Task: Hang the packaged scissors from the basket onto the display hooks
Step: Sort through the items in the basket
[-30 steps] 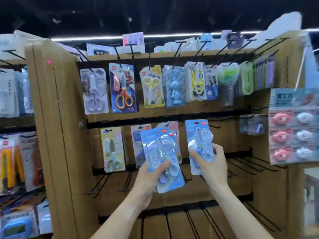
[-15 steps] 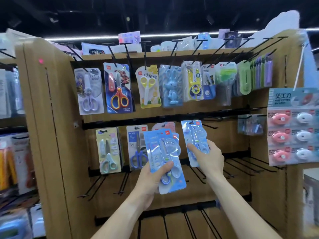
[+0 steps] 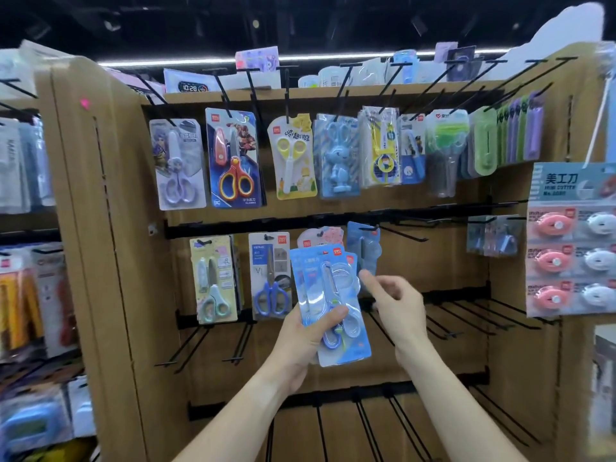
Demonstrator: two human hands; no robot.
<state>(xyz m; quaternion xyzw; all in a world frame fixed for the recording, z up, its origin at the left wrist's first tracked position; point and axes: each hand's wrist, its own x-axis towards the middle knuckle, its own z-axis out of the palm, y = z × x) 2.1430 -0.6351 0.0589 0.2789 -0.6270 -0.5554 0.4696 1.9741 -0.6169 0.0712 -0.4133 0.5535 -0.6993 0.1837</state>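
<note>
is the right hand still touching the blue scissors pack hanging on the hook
Apart. The head view shows the right hand below the hung blue blister-packed scissors, open, with brown board visible between fingertips and pack.

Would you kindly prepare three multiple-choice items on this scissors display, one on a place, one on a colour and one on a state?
1. Where does the blue pack just hung sit?
A. top row
B. middle row, right of the pink-topped pack
C. bottom row

2. What colour are the handles of the scissors in the top row's second pack?
A. red and yellow
B. green
C. black

3. What is the right hand doing?
A. gripping a pack
B. holding nothing, fingers loose
C. resting on a hook

Answers: 1 B, it hangs from a middle-rail hook; 2 A, red loops edged in yellow; 3 B, only the left hand holds the blue packs.
</note>
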